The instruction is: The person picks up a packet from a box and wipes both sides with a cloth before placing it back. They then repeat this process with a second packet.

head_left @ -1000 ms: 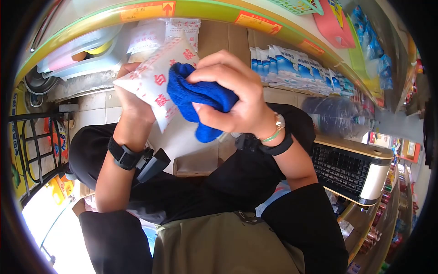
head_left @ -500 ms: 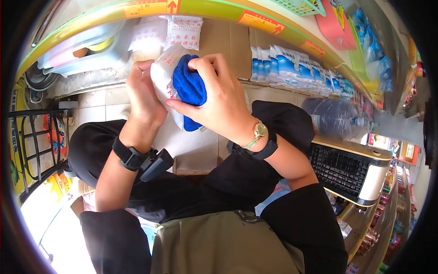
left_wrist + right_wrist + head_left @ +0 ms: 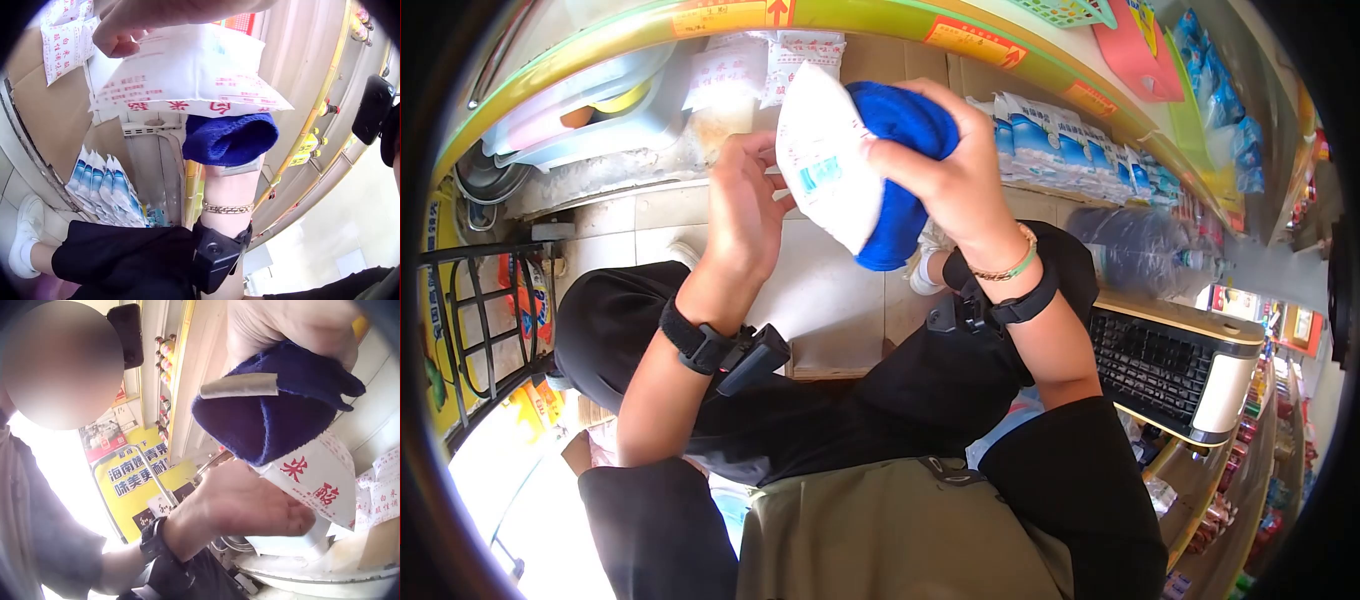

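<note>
Both hands up at chest height, elbows bent, forearms bare and angled upward.
Left hand [image 3: 745, 215]: fingertips curled onto the edge of the white packet [image 3: 825, 150], black band on the wrist. Right hand [image 3: 960, 165]: higher, wrist bent, fingers and thumb curled round the blue cloth [image 3: 895, 225], pressing it against the packet; black band on the wrist.

The shelf [image 3: 610, 170] is lined with cardboard [image 3: 895, 65]. White packets [image 3: 800, 48] and a row of blue-and-white packets [image 3: 1050, 140] rest on it, beside a plastic tub [image 3: 600, 115].
</note>
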Motion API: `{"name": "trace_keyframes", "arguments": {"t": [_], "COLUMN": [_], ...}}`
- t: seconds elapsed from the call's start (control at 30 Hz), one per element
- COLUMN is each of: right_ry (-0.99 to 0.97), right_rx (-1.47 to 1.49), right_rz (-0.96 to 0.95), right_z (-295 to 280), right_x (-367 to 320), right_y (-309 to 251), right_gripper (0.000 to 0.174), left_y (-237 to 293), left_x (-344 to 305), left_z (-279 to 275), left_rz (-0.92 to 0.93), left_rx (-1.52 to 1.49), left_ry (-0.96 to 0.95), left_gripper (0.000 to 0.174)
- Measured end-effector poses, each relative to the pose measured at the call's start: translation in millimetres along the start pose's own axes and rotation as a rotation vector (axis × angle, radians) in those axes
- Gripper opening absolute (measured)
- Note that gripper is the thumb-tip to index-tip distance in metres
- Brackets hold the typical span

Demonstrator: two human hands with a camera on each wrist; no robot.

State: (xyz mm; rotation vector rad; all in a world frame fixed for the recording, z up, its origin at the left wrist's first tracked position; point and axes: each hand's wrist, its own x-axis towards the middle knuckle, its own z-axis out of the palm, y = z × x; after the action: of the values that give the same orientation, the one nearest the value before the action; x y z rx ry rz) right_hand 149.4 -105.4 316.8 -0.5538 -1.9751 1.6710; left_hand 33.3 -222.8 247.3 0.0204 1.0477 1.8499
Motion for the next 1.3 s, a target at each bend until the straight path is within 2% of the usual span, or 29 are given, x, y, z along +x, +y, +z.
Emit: {"name": "trace_keyframes", "arguments": {"t": [0.13, 0.23, 0.27, 0.33, 0.37, 0.4, 0.43, 0.5, 0.57, 0.67, 0.77, 0.83, 0.9, 0.97, 1.0, 1.03, 1.13, 1.17, 1.23, 1.3], "right_ry": [0.002, 0.009, 0.04, -0.02, -0.038, -0.039, -0.062, -0.091, -0.079, -0.088, 0.099, 0.154, 0.102, 0.049, -0.024, -0.049, -0.296, -0.294, -0.424, -0.525], "right_rx": [0.227, 0.341, 0.411, 0.465, 0.481, 0.48, 0.325, 0.076, -0.013, 0.074, 0.183, 0.199, 0.12, -0.042, -0.234, -0.244, -0.331, -0.329, -0.263, -0.204], "right_rz": [0.097, 0.13, 0.146, 0.188, 0.178, 0.178, 0.099, -0.052, -0.191, -0.12, -0.15, -0.257, -0.282, -0.416, -0.539, -0.601, -0.538, -0.538, -0.457, -0.443], "right_z": [-8, -5, -5, -11, -13, -16, -19, -20, -18, -23, -36, -41, -39, -26, -23, -18, -23, -25, -28, -29], "right_x": [1, -1, -1, 2, 4, 5, 7, 7, 8, 10, 12, 14, 9, 9, 11, 12, 11, 10, 10, 10], "right_y": [-5, -7, -7, -13, -13, -12, -12, -15, -10, -21, -24, -27, -33, -25, -19, -15, -24, -23, -20, -22], "right_gripper": [0.033, 0.034, 0.034, 0.034, 0.034, 0.034, 0.035, 0.038, 0.037, 0.037, 0.037, 0.038, 0.037, 0.037, 0.037, 0.034, 0.034, 0.034, 0.032, 0.033], "left_y": [-6, 1, 4, 12, 14, 15, 16, 16, 17, 18, 21, 18, 14, 12, 13, 13, 16, 18, 21, 24], "left_x": [-1, -7, -10, -16, -19, -22, -23, -24, -22, -20, -20, -16, -15, -15, -18, -19, -11, -9, -7, -5], "left_z": [13, 16, 17, 18, 21, 25, 28, 24, 21, 20, 25, 22, 23, 27, 30, 32, 24, 23, 21, 22], "left_rz": [0.091, -0.035, -0.034, -0.06, -0.061, 0.028, 0.118, 0.111, 0.103, 0.085, 0.076, 0.039, 0.03, 0.013, 0.018, 0.021, 0.037, 0.074, 0.063, 0.093], "left_rx": [0.068, -0.313, -0.313, -0.437, -0.438, -0.287, -0.136, -0.1, -0.062, -0.089, -0.121, -0.094, -0.074, -0.055, -0.074, -0.093, -0.109, -0.086, -0.108, -0.143], "left_ry": [-0.037, -0.281, -0.281, -0.419, -0.42, -0.364, -0.305, -0.319, -0.331, -0.346, -0.309, -0.338, -0.315, -0.296, -0.287, -0.278, -0.265, -0.26, -0.29, -0.216], "left_gripper": [0.057, 0.062, 0.062, 0.063, 0.063, 0.062, 0.062, 0.061, 0.06, 0.059, 0.056, 0.055, 0.055, 0.054, 0.055, 0.055, 0.055, 0.054, 0.053, 0.053]}}
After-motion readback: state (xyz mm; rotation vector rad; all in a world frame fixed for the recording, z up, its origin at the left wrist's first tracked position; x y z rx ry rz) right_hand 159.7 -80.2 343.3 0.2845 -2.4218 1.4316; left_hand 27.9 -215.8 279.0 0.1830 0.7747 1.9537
